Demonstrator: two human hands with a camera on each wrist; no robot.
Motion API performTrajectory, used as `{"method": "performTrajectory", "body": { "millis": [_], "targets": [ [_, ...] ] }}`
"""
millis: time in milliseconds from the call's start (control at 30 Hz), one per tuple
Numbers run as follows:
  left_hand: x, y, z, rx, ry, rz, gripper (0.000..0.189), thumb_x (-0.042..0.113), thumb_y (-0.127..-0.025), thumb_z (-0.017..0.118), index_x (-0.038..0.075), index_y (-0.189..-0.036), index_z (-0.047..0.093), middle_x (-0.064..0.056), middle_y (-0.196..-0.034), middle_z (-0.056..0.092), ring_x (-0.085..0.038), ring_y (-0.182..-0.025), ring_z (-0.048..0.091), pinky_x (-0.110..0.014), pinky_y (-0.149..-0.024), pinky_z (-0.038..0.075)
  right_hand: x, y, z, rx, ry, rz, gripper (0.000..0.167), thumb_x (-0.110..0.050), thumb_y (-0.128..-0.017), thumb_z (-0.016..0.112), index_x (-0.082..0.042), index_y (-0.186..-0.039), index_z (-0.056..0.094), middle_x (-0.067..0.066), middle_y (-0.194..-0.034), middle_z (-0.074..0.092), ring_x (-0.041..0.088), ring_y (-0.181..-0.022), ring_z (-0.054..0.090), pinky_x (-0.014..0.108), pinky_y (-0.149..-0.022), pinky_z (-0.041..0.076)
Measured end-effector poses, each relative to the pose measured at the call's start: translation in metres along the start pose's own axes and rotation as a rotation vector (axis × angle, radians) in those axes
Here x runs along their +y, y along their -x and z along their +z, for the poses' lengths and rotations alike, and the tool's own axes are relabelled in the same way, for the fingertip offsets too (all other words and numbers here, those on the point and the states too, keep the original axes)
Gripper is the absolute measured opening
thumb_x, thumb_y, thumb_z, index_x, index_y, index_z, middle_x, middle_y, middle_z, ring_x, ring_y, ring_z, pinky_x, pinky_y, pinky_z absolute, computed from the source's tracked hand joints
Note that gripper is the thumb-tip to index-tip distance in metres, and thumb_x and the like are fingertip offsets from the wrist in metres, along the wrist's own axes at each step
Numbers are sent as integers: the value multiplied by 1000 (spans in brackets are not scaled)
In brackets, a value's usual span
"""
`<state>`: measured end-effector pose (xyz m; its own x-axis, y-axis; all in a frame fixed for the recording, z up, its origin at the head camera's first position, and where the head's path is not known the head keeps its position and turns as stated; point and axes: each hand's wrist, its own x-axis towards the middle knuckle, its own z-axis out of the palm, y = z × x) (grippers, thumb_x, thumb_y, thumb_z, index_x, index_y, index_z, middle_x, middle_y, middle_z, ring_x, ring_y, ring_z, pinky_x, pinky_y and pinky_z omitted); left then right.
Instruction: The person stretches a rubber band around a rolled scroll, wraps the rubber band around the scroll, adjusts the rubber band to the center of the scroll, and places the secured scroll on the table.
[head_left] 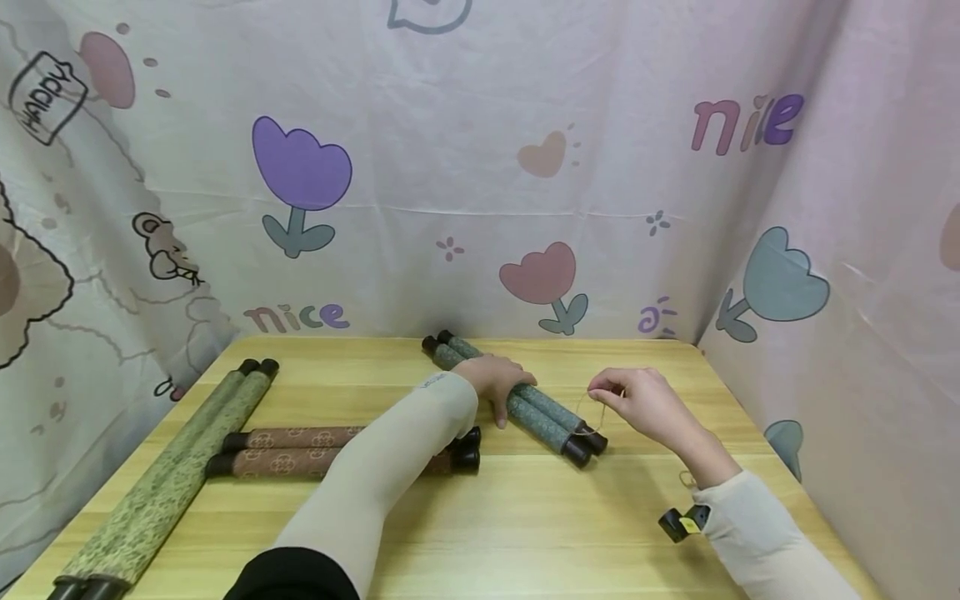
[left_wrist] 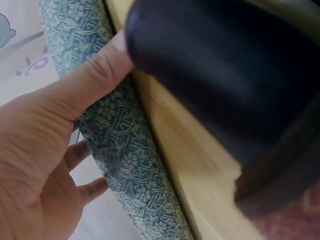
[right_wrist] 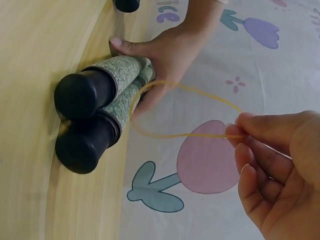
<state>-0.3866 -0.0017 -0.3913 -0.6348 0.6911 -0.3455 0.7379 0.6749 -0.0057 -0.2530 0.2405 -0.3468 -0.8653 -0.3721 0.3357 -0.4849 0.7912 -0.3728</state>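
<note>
A blue-green patterned scroll (head_left: 536, 414), rolled as two parallel rolls with black end knobs (right_wrist: 84, 95), lies diagonally toward the back of the table. My left hand (head_left: 495, 381) grips it near its middle, thumb on the near side and fingers over the far side. From the right, my right hand (head_left: 647, 406) pinches a thin yellow rubber band (right_wrist: 200, 134) between thumb and index finger. The band is stretched into a long loop reaching the scroll's right end. Whether it passes around both knobs I cannot tell.
A brown patterned scroll (head_left: 281, 462) lies crosswise beneath my left forearm, partly hidden by it. Along the left table edge lies a longer yellow-green scroll (head_left: 176, 467). A printed curtain (head_left: 420, 167) hangs behind the wooden table (head_left: 525, 533).
</note>
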Motion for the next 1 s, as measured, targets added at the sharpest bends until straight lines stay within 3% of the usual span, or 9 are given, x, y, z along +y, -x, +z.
{"method": "performTrajectory", "body": {
  "millis": [167, 333, 767, 1000],
  "targets": [
    [-3, 2, 3, 15, -42, -10, 95, 57, -63, 85, 27, -145, 46, 3, -135, 54, -20, -124, 50, -46, -107, 37, 0, 2, -2, -2, 4, 6, 8, -18, -92, 69, -13, -95, 75, -9, -82, 70, 6, -70, 60, 33, -65, 51],
    [-8, 10, 7, 20, 20, -18, 94, 61, -65, 83, 25, -145, 46, 2, -132, 55, -19, -120, 53, -37, -101, 44, -1, 4, -4, -5, 8, 16, 7, -18, -92, 69, -15, -95, 75, -8, -83, 70, 7, -71, 61, 33, -65, 50],
    [-32, 36, 1, 152, 249, 1, 93, 46, -74, 84, 9, -148, 41, -8, -144, 47, -25, -132, 44, -40, -108, 37, -11, 0, -9, 16, 4, 13, 8, -19, -92, 69, -14, -94, 76, -9, -79, 69, 8, -59, 52, 30, -56, 43],
    [-43, 54, -3, 228, 261, -30, 92, 45, -74, 85, 10, -148, 42, -9, -145, 48, -28, -132, 45, -42, -108, 38, -17, -4, -8, 51, 11, -18, 6, -20, -92, 70, -17, -91, 76, -10, -76, 67, 7, -57, 49, 29, -55, 41]
  ]
}}
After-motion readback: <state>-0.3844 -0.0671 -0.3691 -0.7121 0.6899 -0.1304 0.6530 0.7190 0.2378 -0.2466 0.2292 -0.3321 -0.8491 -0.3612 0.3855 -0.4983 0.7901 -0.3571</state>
